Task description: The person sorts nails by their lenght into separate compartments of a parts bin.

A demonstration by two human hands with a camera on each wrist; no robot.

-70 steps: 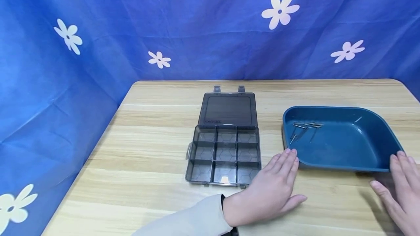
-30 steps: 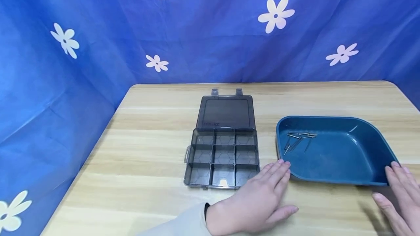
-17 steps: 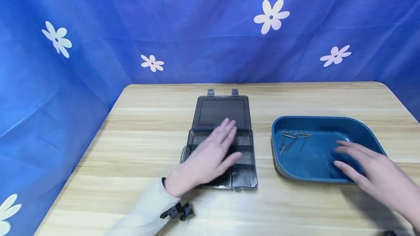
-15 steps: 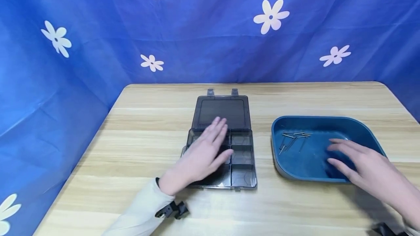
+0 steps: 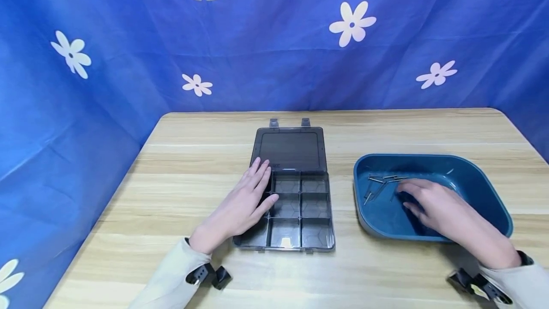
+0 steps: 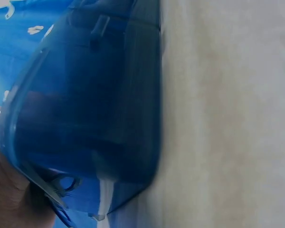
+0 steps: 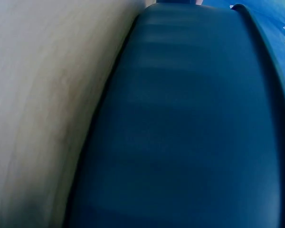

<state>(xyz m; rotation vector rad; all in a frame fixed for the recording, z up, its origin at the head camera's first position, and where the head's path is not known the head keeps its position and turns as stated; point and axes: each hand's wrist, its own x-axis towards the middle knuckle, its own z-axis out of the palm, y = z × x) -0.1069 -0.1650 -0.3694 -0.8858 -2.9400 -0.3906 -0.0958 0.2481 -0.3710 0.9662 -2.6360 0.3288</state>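
Note:
In the head view my left hand [image 5: 238, 209] lies over the left side of a smoky clear divided organizer box [image 5: 285, 218], fingers straight and spread. The box's lid [image 5: 289, 149] is folded back flat behind it. In the left wrist view the box wall [image 6: 95, 104] fills much of the picture, with part of the hand [image 6: 9, 190] at its edge. My right hand [image 5: 442, 206] reaches over the front wall into a dark blue plastic bin [image 5: 489, 180], fingers bent downward and thumb apart. Its fingertips are beside several thin metal screws [image 5: 379, 180]. The right wrist view shows the bin's outer wall [image 7: 180, 114].
The box and bin stand on a light wood-grain table [image 5: 184, 166], with a strip of tabletop between them. A blue flower-print cloth [image 5: 266, 37] hangs behind and at the left. Black wrist straps [image 5: 480, 287] sit at both sleeves.
Both hands have left the bin's front corners. The left hand has moved left onto the box; the right has moved into the bin, leftward toward the screws. The head view has shifted slightly.

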